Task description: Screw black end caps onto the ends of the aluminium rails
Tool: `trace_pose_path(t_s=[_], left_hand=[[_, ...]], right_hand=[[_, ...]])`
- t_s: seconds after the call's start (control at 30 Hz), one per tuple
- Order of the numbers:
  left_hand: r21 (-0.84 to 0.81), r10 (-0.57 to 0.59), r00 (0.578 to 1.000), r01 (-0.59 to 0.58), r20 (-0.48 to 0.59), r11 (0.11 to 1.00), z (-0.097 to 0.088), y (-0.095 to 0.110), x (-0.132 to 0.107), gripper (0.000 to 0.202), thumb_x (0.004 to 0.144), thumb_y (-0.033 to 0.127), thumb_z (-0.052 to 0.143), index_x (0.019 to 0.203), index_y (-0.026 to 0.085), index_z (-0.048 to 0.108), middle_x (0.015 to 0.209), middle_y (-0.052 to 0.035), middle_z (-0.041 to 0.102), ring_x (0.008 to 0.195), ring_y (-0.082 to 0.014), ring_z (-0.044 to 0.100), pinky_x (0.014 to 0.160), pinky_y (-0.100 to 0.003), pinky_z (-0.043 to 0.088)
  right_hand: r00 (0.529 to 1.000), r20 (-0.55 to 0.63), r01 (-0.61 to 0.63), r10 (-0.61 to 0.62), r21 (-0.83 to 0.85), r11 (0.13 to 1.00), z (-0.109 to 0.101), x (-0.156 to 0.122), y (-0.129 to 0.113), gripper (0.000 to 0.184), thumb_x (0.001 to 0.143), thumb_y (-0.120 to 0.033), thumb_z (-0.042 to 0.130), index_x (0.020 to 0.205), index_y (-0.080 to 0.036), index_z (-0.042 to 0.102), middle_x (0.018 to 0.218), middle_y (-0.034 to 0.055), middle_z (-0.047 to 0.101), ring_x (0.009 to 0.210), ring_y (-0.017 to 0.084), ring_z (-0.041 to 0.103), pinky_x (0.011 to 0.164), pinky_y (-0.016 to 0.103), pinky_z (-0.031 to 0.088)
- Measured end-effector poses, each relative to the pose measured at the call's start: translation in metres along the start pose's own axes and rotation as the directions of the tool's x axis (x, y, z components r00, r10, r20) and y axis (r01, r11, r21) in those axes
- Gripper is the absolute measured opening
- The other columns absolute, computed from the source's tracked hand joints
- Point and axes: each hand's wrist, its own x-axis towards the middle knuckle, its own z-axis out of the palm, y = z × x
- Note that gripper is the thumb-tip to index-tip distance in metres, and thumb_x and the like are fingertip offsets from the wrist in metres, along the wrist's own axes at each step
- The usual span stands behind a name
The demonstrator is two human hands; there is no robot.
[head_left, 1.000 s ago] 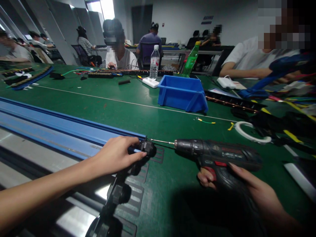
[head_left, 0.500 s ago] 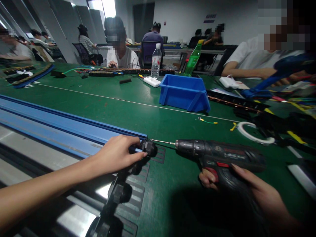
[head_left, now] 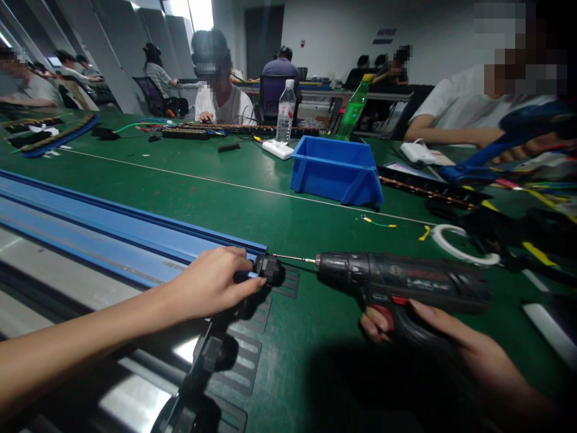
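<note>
In the head view, the blue bin (head_left: 333, 180) serves as the landmark on the green table (head_left: 279, 219). Nearer the wearer than the bin and to its right, the right hand (head_left: 464, 337) clasps the handle of a dark power drill (head_left: 406, 279), a finger curled at the red trigger; whether the trigger is pressed cannot be told. The drill's long bit (head_left: 293, 258) points left, on the near side of the bin, its tip at the end of the blue rail (head_left: 135, 234). What the tip meets is too small to make out.

The rail lies to the bin's left and nearer the wearer. At its end, the left hand (head_left: 216, 279) grasps a black fitting (head_left: 271, 270), thumb and bent fingers against it. Nearer still, left of the bin, more black fittings (head_left: 214, 353) stand in a row beside slotted flat shadows (head_left: 243, 364).

Just behind the bin are a clear bottle (head_left: 285, 117) and a tilted green bottle (head_left: 354, 111). In front of it lies a short green wire (head_left: 381, 224); to the right and nearer, a white ring (head_left: 464, 248). Well beyond the bin, to its left, sits a person in white (head_left: 237, 108).
</note>
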Motion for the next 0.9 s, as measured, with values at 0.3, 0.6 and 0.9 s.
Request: trace_pose_path(t_s=[0.3,0.6,0.9], left_hand=[[-0.015,0.013,1.0,-0.013,0.002,1.0,0.0,0.0,0.001,0.035,0.101,0.041,0.051,0.084,0.017,0.069,0.083,-0.0071,0.062,0.079,-0.0199,0.061,0.074,-0.031,0.043],[-0.007,-0.001,1.0,0.001,-0.008,1.0,0.0,0.002,0.002,0.036,0.1,0.04,0.051,0.083,0.015,0.07,0.085,-0.0081,0.063,0.081,-0.0205,0.062,0.075,-0.031,0.044],[-0.016,0.006,1.0,-0.006,-0.009,1.0,0.002,0.0,0.002,0.034,0.1,0.04,0.052,0.084,0.015,0.07,0.085,-0.0071,0.063,0.08,-0.0197,0.063,0.075,-0.031,0.044]], right_hand=[[0.997,-0.08,-0.063,0.021,-0.567,0.821,-0.004,-0.009,-0.022,0.05,0.078,-0.07,0.067,0.075,-0.02,0.073,0.085,0.0085,0.067,0.089,0.03,0.061,0.081,0.038,0.045],[1.0,0.01,0.01,-0.006,-0.482,0.876,0.006,-0.005,-0.022,0.042,0.078,-0.062,0.071,0.084,-0.021,0.074,0.093,0.0099,0.071,0.092,0.031,0.065,0.086,0.041,0.048],[0.997,-0.022,-0.079,0.077,-0.132,0.988,0.001,0.004,-0.003,0.034,0.081,-0.051,0.071,0.075,-0.018,0.071,0.082,0.0089,0.066,0.082,0.022,0.062,0.074,0.029,0.051]])
